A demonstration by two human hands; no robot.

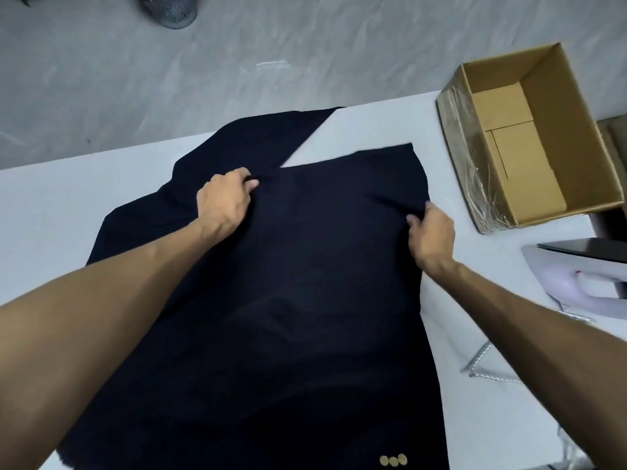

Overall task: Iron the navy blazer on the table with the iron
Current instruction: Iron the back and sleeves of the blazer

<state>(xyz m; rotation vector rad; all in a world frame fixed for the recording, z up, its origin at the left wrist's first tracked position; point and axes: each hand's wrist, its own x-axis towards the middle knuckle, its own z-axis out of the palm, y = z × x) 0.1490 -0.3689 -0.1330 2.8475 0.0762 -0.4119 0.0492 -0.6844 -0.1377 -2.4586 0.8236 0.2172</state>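
Observation:
The navy blazer (pixel 288 300) lies spread over the white table (pixel 51 205), reaching from the far edge to the near one, with three gold buttons at the bottom. My left hand (pixel 225 201) pinches a fold of the cloth near the far middle of the blazer. My right hand (pixel 431 235) grips the blazer's right edge. The white iron (pixel 583 276) stands on the table at the right edge, apart from both hands, with its dark soleplate facing up and away.
An open cardboard box (pixel 529 137) wrapped in clear film sits at the table's far right corner. The iron's braided cord (pixel 485 361) runs across the table by my right forearm. A dark mesh bin (pixel 173 10) stands on the grey floor beyond.

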